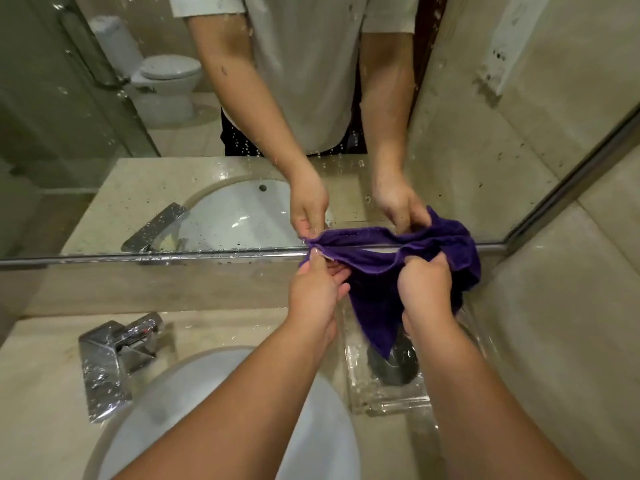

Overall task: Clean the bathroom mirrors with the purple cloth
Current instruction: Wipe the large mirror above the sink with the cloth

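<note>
Left grip pinched, right grip fisted — purple cloth

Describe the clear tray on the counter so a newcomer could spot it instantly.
Find the beige stone counter below the wall mirror, with its white oval basin. Right of the basin, beneath the dangling corner of the purple cloth, sits the clear rectangular tray. It alone is see-through and holds a dark round object; the angular chrome faucet stands left of the basin.
</note>
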Motion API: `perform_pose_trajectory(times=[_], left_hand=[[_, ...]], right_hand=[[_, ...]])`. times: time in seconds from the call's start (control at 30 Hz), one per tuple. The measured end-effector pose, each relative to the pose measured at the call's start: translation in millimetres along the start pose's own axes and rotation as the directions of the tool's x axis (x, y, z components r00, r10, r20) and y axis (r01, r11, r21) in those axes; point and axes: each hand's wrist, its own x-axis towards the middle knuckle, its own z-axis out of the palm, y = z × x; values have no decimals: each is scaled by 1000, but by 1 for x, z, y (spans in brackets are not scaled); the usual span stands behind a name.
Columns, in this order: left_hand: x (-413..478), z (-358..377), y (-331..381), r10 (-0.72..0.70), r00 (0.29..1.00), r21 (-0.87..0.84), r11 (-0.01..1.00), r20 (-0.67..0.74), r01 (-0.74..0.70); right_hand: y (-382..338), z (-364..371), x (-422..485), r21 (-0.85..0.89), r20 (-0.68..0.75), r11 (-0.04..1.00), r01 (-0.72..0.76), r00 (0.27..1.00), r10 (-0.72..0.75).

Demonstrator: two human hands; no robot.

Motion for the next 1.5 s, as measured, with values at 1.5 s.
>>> perform_pose_trajectory(times=[1.5], left_hand=[[69,-437,182,225,913,-262,910,-342,-322]], right_hand=[[-5,336,-336,-275,616,959,61,778,127]])
